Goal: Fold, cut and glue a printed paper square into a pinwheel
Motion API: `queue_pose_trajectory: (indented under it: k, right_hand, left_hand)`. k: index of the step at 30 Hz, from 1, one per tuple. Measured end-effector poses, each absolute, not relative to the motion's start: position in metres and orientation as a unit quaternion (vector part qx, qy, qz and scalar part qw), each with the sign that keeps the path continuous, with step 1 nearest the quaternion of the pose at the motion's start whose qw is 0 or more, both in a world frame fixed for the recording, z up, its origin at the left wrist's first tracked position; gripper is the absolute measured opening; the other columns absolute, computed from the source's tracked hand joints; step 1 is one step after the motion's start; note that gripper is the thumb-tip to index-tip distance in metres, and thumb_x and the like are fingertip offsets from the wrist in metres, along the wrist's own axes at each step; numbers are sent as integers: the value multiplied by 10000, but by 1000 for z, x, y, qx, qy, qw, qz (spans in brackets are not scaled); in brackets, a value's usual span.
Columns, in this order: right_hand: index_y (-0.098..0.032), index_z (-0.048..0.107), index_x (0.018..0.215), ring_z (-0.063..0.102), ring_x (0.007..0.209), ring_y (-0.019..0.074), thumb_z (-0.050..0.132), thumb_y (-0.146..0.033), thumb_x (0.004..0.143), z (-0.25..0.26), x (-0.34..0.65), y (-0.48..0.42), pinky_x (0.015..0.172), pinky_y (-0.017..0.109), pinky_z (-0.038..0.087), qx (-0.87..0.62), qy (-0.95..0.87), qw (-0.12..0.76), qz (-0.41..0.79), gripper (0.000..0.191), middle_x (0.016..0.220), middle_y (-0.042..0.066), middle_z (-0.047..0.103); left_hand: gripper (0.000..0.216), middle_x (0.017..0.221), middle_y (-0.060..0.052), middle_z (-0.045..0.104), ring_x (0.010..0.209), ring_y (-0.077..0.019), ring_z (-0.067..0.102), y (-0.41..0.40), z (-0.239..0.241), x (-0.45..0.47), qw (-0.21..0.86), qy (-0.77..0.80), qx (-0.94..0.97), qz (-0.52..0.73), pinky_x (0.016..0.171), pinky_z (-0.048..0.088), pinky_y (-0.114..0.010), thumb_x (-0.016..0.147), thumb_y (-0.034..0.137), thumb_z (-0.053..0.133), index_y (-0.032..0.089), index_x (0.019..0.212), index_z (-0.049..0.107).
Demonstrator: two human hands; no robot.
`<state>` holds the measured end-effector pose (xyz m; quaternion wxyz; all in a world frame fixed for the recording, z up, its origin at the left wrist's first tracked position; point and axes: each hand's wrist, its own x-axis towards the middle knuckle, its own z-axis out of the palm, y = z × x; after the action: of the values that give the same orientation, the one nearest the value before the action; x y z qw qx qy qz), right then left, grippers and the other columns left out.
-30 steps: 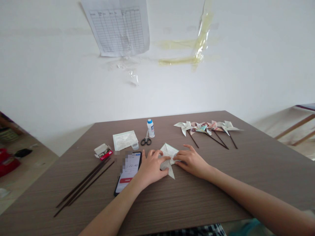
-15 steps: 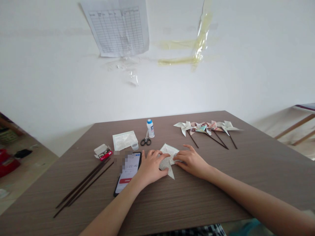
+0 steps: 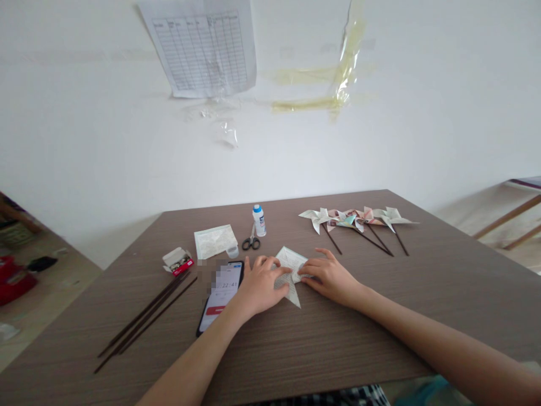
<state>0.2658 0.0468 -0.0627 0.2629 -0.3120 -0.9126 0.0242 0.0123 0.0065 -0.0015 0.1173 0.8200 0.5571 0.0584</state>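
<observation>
A partly folded paper pinwheel of printed paper lies flat on the table between my hands, with one pointed flap toward me. My left hand bends over its left side, thumb and forefinger closed on the paper. On the right edge, my right hand grips a flap between thumb and fingers, little finger lifted. The fingers hide part of the folds. Beside my left wrist is a phone showing a running timer.
Behind stand a glue bottle, scissors, paper sheets and a small clear cap. At left are an opened small box and dark sticks. Several pinwheels on sticks lie at right, near the wall.
My left thumb and fingers have shifted very slightly on the paper. The phone's timer has ticked on by one. My right hand stays in place.
</observation>
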Motion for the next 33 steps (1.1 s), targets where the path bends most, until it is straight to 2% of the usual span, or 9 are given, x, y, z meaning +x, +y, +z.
queue_pose_trajectory:
  k: [3,7,12,17,25,28,30,33]
  right_hand:
    - [-276,872,1156,865,1038,288,677,-191,1107,-61,265,45,1290,629,493,-326,-910,256,30,219,1083,90,898]
    - [-270,876,1154,871,1038,298,690,-186,1096,-59,263,44,1294,650,503,-332,-909,250,31,212,1078,88,897]
    - [-308,884,1150,863,1041,293,681,-201,1105,-58,264,44,1308,616,496,-339,-907,248,35,234,1082,80,900]
    - [-250,873,1166,866,1041,291,684,-198,1114,-56,264,43,1302,651,490,-332,-912,240,33,202,1085,91,898]
    - [-278,879,1145,869,1025,294,665,-225,1124,-58,264,45,1294,605,509,-331,-910,249,33,222,1079,92,901]
    - [-249,872,1163,866,1033,297,657,-228,1131,-60,265,46,1297,669,484,-329,-911,245,36,218,1091,97,896]
    - [-238,864,1179,860,1047,286,655,-234,1138,-62,265,47,1303,686,468,-328,-913,241,37,213,1101,91,894]
    - [-252,867,1184,850,1065,263,657,-248,1146,-63,266,47,1325,634,462,-330,-913,238,34,213,1109,84,896]
  left_hand:
    - [350,1544,-99,748,1550,-452,559,7,-2,15,108,562,817,70,1368,207,-915,1114,355,661,338,1408,851]
    - [327,1566,-94,744,1573,-434,552,9,-6,16,100,555,823,69,1360,202,-930,1066,324,770,340,1382,851]
    - [300,1552,-89,753,1553,-459,577,9,-9,15,103,557,820,84,1340,221,-954,1046,305,801,341,1337,862]
    - [282,1557,-96,745,1563,-460,562,9,-9,15,105,559,818,83,1335,228,-958,1033,299,815,314,1312,849]
    - [359,1608,-120,728,1583,-462,550,10,-13,14,100,564,816,81,1332,225,-962,1041,297,807,284,1399,798]
    - [410,1592,-111,741,1581,-460,556,10,-14,14,103,564,814,92,1334,234,-959,1034,286,818,301,1442,784]
    - [401,1586,-106,745,1579,-460,559,10,-13,14,106,562,815,92,1333,227,-964,1031,285,824,310,1430,796]
    - [342,1576,-104,750,1575,-461,565,10,-13,14,105,560,817,89,1326,212,-979,1036,288,825,317,1376,832]
